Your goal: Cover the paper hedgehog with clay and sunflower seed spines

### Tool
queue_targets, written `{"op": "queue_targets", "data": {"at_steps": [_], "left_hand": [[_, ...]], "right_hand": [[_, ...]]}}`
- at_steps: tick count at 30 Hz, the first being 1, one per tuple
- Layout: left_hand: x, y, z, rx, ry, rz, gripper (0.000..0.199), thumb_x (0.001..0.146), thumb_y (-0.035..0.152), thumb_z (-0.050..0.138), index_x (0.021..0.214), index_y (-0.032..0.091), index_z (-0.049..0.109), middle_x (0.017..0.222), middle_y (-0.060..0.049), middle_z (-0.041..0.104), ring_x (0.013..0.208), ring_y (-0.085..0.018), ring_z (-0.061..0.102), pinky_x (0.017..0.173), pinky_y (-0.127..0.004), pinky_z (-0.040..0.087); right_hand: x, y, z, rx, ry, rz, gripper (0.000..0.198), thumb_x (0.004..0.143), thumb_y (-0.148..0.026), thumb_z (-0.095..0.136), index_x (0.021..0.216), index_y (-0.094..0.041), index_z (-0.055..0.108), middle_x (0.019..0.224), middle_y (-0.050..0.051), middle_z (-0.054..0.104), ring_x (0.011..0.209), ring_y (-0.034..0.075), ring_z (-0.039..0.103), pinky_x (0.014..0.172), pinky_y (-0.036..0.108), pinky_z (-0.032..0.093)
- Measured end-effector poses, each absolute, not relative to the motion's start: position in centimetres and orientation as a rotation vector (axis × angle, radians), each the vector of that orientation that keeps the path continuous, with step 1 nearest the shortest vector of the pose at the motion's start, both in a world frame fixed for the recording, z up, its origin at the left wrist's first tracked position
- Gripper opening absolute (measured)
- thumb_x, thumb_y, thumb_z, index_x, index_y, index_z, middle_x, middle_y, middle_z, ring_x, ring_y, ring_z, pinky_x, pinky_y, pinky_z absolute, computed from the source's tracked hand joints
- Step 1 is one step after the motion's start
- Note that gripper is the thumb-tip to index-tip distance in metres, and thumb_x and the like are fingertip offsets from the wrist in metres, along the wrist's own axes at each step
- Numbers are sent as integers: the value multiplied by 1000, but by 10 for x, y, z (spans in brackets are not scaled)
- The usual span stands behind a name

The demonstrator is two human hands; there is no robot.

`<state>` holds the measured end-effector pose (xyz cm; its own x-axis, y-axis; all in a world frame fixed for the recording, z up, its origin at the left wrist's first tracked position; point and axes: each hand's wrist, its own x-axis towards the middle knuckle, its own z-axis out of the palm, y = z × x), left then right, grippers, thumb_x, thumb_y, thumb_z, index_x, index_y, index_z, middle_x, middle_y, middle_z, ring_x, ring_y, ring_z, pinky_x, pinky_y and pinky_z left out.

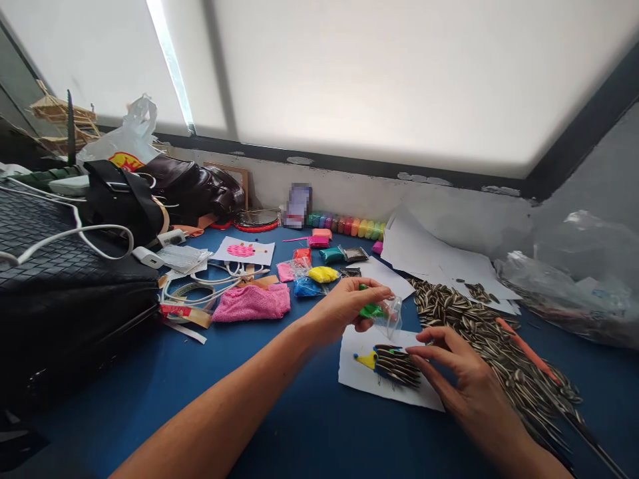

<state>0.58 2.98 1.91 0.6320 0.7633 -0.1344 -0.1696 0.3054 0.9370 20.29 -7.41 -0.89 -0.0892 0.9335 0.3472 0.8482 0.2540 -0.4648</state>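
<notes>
My left hand (357, 303) is closed around a small clear plastic packet of green modelling clay (372, 311), held above the paper. Below it, on a torn piece of white paper (352, 372), lies a hedgehog picture: a yellow clay head (368, 360) with a blue nose, and a body of striped sunflower seeds (399, 366). A little green and blue clay shows along its upper back. My right hand (452, 369) is at the hedgehog's rear end, thumb and fingertips drawn close together. Whatever may be between them is too small to make out.
A heap of sunflower seeds (459, 319) spreads at the right, with an orange-handled tool (529, 350) on it. Clay packets, including a yellow one (323, 274), lie behind my left hand. A pink cloth (252, 303), white cables and a black bag (74, 266) occupy the left.
</notes>
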Motion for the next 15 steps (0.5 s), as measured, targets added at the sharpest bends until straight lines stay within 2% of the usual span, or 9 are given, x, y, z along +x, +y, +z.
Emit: {"op": "queue_targets", "data": {"at_steps": [10, 15], "left_hand": [[5, 30, 20, 1097, 647, 677, 23, 83, 36, 67, 86, 14, 60, 69, -5, 64, 48, -5, 44, 41, -18, 22], [5, 31, 19, 1093, 640, 678, 24, 83, 36, 67, 87, 13, 60, 68, -5, 64, 48, -5, 44, 41, -18, 22]], "right_hand": [[203, -76, -9, -1605, -1937, 217, 35, 93, -50, 51, 88, -27, 77, 103, 9, 65, 95, 25, 66, 76, 36, 55], [206, -75, -10, -1594, -1946, 172, 26, 93, -40, 52, 91, -26, 74, 103, 9, 65, 96, 25, 66, 75, 35, 55]]}}
